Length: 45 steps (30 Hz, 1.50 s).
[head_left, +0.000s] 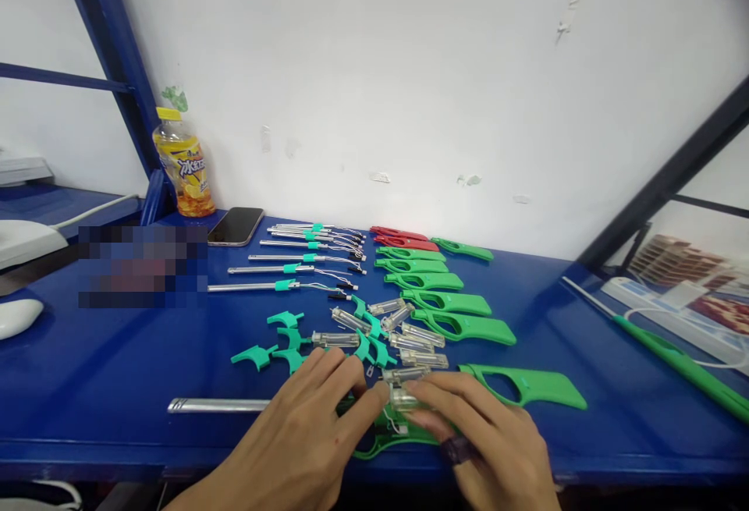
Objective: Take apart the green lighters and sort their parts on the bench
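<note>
Near the table's front edge, my left hand (pixel 319 417) is closed over the front of a green lighter casing half (pixel 380 442), its thumb beside a small clear fuel tank (pixel 401 399). A silver metal tube (pixel 219 406) sticks out to the left from under this hand. My right hand (pixel 488 429) pinches the clear tank over the casing, a dark band round one finger. Thin white wires show between the hands; my fingers hide much of the assembly. Just beyond lie several teal triggers (pixel 286 320) and more clear tanks (pixel 418 359). A green casing half (pixel 550 388) lies right of my right hand.
Silver tubes with wires (pixel 251 287) lie in a row at the back. Green casings (pixel 433 281) and red casings (pixel 401 235) lie beside them. A phone (pixel 237 226), a drink bottle (pixel 186 168) and a white mouse (pixel 20 316) are left; a long green lighter (pixel 672 355) and power strip (pixel 672 316) right.
</note>
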Motion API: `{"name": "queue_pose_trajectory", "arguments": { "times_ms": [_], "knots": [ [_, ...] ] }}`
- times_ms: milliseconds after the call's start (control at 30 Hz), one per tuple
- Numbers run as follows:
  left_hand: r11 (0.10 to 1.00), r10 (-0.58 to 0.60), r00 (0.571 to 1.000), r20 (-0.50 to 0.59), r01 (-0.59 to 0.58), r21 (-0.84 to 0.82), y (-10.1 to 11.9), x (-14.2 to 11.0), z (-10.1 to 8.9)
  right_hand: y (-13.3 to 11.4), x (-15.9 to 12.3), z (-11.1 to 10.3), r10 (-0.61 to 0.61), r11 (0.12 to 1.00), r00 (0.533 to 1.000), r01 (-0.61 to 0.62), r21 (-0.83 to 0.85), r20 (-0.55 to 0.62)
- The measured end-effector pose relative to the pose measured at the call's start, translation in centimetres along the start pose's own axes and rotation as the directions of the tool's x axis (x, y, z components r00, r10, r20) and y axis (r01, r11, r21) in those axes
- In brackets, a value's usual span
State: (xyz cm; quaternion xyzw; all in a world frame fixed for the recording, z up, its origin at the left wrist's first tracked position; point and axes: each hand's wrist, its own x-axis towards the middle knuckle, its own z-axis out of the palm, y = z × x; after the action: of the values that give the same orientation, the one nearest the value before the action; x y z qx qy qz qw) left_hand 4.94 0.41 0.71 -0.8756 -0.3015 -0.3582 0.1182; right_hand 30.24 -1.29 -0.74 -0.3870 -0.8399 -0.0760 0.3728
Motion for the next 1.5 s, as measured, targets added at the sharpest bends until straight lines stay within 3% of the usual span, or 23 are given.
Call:
{"name": "queue_pose_trajectory", "arguments": {
  "times_ms": [133,433,600,767,1033,1367,1500],
  "knots": [
    [1.0,0.009,0.999,-0.044,-0.008,0.023,0.1,0.1,0.0,-0.1,0.2,0.0,-0.025,1.0,0.999,0.025,-0.001,-0.045],
    [1.0,0.006,1.0,-0.03,-0.006,0.012,0.2,0.0,0.3,0.3,-0.2,0.1,-0.042,0.998,0.998,0.044,0.036,-0.04],
    [0.999,-0.007,1.0,0.015,0.008,-0.033,0.0,0.1,0.1,0.7,-0.7,0.0,0.025,0.998,0.997,-0.019,0.067,-0.079],
    [0.996,-0.04,0.996,0.076,0.046,-0.078,0.1,-0.1,-0.7,0.7,-0.7,-0.1,0.017,0.999,0.998,-0.014,0.038,-0.068],
    [0.987,-0.071,0.997,0.007,0.072,-0.146,0.8,-0.2,-0.7,0.1,0.3,-0.1,-0.081,0.997,0.978,0.079,-0.018,-0.192],
    [0.988,-0.023,1.0,0.008,0.024,-0.153,0.3,-0.3,-0.1,0.2,-0.5,-0.2,-0.125,0.992,0.984,0.124,-0.015,-0.129],
    [0.991,0.005,0.997,-0.08,-0.015,-0.137,0.3,-0.6,0.3,0.7,-1.0,0.3,-0.166,0.986,0.979,0.167,-0.006,-0.115]
  ]
}}
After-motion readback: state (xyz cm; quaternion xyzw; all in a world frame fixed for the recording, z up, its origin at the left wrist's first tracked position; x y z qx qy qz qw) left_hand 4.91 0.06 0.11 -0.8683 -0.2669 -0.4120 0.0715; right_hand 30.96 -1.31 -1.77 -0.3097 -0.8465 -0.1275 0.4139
